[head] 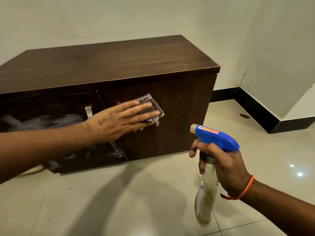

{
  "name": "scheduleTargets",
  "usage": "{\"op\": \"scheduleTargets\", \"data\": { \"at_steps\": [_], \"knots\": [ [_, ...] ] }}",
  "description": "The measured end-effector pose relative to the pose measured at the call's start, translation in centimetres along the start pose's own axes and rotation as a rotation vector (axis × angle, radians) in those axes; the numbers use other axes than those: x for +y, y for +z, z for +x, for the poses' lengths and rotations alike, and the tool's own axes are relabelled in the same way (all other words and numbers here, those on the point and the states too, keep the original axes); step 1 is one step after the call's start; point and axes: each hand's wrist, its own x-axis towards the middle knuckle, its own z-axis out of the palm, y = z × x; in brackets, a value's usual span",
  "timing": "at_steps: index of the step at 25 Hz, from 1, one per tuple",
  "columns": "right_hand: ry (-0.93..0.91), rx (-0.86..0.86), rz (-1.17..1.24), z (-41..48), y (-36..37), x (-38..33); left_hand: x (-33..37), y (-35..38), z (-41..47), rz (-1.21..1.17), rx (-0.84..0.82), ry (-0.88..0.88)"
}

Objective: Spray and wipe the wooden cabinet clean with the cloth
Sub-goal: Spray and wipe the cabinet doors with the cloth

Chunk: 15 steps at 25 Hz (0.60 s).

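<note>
A low dark wooden cabinet [119,62] stands against the wall on a tiled floor. My left hand [119,120] presses a checked cloth [153,106] flat against the cabinet's right front door, fingers spread over it. My right hand [221,167] grips the neck of a clear spray bottle [206,198] with a blue trigger head [218,137], held to the right of the cabinet, nozzle pointing towards the door. The left door shows pale smeared streaks and a metal handle [88,111].
Glossy cream floor tiles [136,201] spread in front of the cabinet. A black skirting board [255,106] runs along the wall corner at right. A small dark spot [244,116] lies on the floor near it. Something pale [34,170] peeks from under the cabinet's left side.
</note>
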Motion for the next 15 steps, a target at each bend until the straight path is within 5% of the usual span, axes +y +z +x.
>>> {"op": "scheduleTargets", "data": {
  "at_steps": [9,15],
  "knots": [
    [0.019,0.02,0.002,1.0,-0.1,2.5,15.3,8.3,-0.1,0.158,-0.385,0.292],
    [0.004,0.03,-0.01,0.7,0.0,2.8,16.5,8.3,0.6,0.052,-0.363,0.244]
  ]
}}
